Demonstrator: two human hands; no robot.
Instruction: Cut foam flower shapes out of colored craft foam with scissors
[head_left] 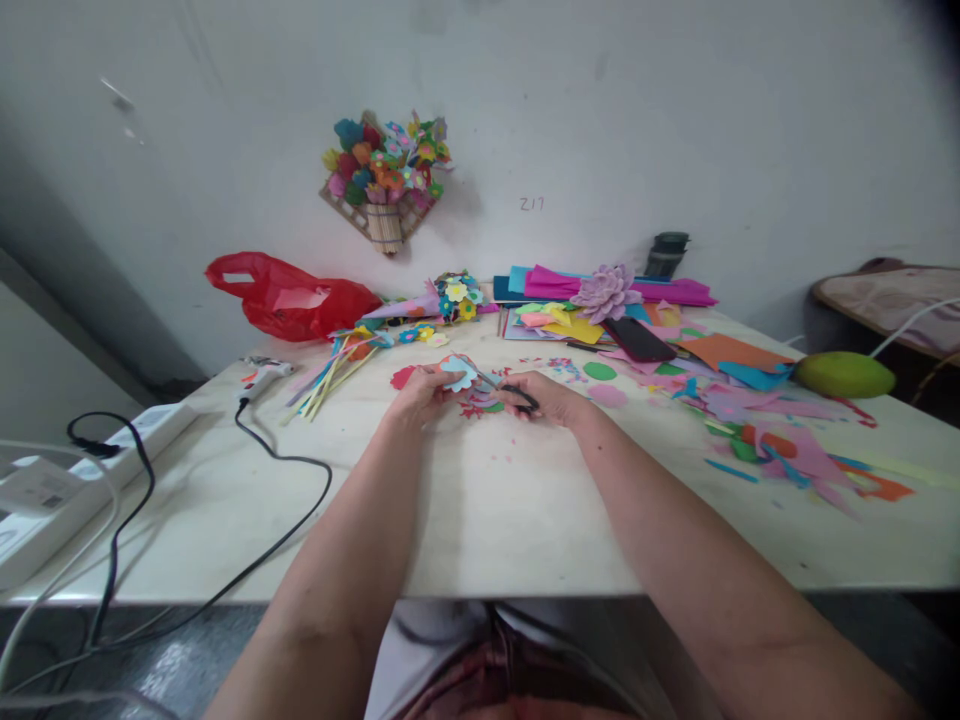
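My left hand is closed on a light blue paper flower with a scalloped edge, held above the middle of the table. In my right hand is a pair of scissors with black handles. Their blades point left and reach the flower's right edge; whether they touch the paper I cannot tell. A red paper piece shows just left of my left hand. Small cut scraps and bits of coloured paper lie under and behind both hands, partly hidden by them. A green paper circle lies right of my right hand.
At left, a glue gun trails a black cord towards a white power strip. A red plastic bag stands behind. Paper sheets, a phone and a green mango-like fruit occupy the right, with scattered scraps.
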